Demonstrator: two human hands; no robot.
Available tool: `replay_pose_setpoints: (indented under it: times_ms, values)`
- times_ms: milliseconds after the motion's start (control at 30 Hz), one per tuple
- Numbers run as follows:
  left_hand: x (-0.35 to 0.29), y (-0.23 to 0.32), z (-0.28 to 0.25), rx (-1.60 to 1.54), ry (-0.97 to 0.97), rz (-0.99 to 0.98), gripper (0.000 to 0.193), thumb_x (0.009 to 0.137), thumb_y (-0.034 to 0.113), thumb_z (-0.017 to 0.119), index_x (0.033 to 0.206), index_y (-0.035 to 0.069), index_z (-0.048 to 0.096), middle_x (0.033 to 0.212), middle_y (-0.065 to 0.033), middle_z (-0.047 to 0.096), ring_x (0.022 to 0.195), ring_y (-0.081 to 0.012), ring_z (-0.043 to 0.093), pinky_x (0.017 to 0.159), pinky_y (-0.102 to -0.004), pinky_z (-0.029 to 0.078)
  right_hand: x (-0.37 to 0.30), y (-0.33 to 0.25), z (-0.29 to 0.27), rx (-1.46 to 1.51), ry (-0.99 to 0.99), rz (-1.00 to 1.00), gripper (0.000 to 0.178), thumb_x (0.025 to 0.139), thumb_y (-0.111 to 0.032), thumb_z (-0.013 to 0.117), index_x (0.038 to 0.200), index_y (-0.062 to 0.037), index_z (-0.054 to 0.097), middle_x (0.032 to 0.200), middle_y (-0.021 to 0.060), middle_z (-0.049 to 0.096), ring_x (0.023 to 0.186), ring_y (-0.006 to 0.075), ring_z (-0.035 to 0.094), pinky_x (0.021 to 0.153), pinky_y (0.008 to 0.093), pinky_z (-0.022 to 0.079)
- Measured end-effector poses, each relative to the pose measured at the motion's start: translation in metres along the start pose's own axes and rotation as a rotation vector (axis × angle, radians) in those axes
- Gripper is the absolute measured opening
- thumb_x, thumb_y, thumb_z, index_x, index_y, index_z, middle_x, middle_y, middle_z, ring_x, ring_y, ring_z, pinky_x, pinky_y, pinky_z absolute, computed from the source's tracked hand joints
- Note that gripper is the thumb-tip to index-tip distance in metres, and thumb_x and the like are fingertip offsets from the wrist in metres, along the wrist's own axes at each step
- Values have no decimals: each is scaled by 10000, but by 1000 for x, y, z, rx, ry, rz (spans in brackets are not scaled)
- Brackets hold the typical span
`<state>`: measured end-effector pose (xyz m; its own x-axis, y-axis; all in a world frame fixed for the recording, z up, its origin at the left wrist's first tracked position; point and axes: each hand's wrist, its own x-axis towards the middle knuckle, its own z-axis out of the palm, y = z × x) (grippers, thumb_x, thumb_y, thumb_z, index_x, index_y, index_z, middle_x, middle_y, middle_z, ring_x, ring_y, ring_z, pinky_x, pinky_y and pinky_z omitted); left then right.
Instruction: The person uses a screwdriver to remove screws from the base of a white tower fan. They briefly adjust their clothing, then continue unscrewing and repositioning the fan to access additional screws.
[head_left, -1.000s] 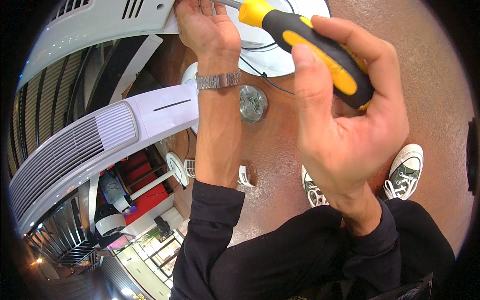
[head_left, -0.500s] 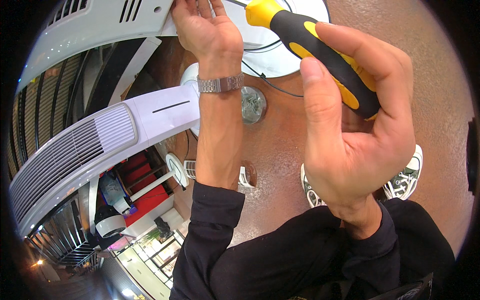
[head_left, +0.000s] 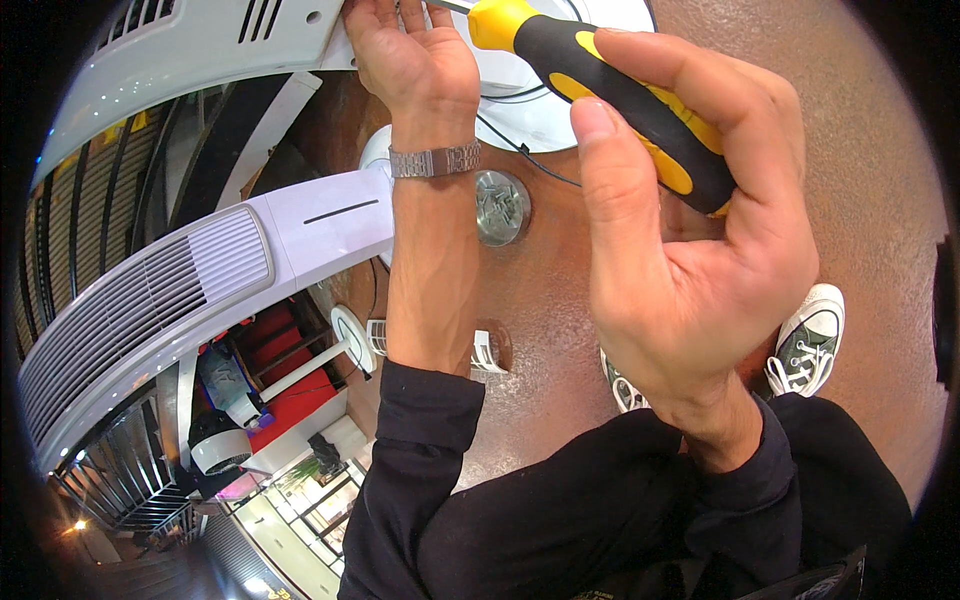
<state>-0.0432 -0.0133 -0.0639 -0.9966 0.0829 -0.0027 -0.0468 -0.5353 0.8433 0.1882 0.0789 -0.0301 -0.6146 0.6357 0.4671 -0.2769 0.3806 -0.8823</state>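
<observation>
gripping 1 screwdriver (head_left: 632, 115): 1 of 2 hands (head_left: 705, 275)

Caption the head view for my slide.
Right hand holds a yellow-black screwdriver; left hand is by the white housing.

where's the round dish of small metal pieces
In the head view, the dish sits on the brown floor, upper middle, just right of and below the silver wristwatch.
</observation>
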Motion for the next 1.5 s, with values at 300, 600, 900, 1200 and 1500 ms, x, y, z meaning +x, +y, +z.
replay_pose_setpoints:
  times_ms: [300,600,900,1200,1500]
  values:
    - [-2,-5,1,21,27,3,360,1050,236,490,1268,-47,535,1261,-96,590,1209,-215,586,1033,-337,513,5,-9,5,87,44,64,239,899,2,705,1134,15,671,1057,82,614,946,138,630,850,238,507]
    - [0,0,1,16,7,1,353,1055,236,474,1268,-40,529,1268,-86,579,1209,-207,582,1038,-341,507,-4,7,11,45,88,-7,225,894,-16,714,1115,11,680,1044,77,621,925,135,629,806,237,514]
    - [-4,15,4,66,-3,31,350,1058,241,472,1309,1,513,1282,-70,563,1205,-204,575,1043,-359,499,1,-1,10,-13,34,-131,275,815,31,744,1083,-5,692,1054,98,641,949,201,641,828,275,519]
    - [-4,-9,-2,12,4,-26,328,1058,237,475,1282,4,530,1258,-70,582,1189,-205,588,1028,-359,510,-5,25,9,41,70,-259,437,780,6,827,1164,15,620,1152,159,634,1068,270,633,897,307,537]
    - [-5,1,3,-11,-1,-21,306,1059,232,478,1255,7,547,1234,-69,601,1172,-207,601,1012,-358,522,-14,40,19,195,138,-244,509,905,-140,744,1308,41,491,1263,178,575,1222,269,589,975,309,546]
